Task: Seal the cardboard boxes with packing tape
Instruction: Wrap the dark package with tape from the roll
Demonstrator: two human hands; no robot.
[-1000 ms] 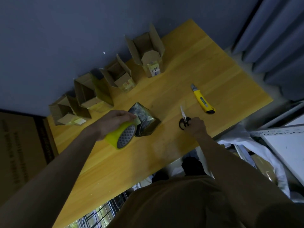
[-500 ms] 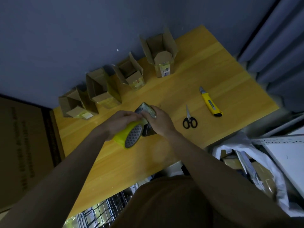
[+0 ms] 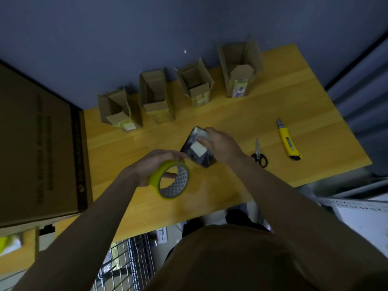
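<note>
While the left hand (image 3: pixel 154 164) grips a roll of yellow-green packing tape (image 3: pixel 171 180), fingers curled through its core and the roll held just above the wooden table (image 3: pixel 231 181), the right hand (image 3: pixel 222 144) clasps a small dark box (image 3: pixel 198 148) at mid-table, fingers wrapped over its far end. That box sits tilted, a pale label on its upper face, and the tape roll is right beside its near corner. Along the back edge, against the blue-grey wall, four cardboard boxes stand in a row with flaps up: far-left box (image 3: pixel 117 111), second box (image 3: pixel 156 97), third box (image 3: pixel 196 85) and the tall right-hand box (image 3: pixel 240 70). Over to the right lie black-handled scissors (image 3: pixel 258 155) and, just beyond them, a yellow utility knife (image 3: pixel 288 140), both flat on the wood and apart from either hand. A big brown carton (image 3: pixel 39 148) fills the left side.
</note>
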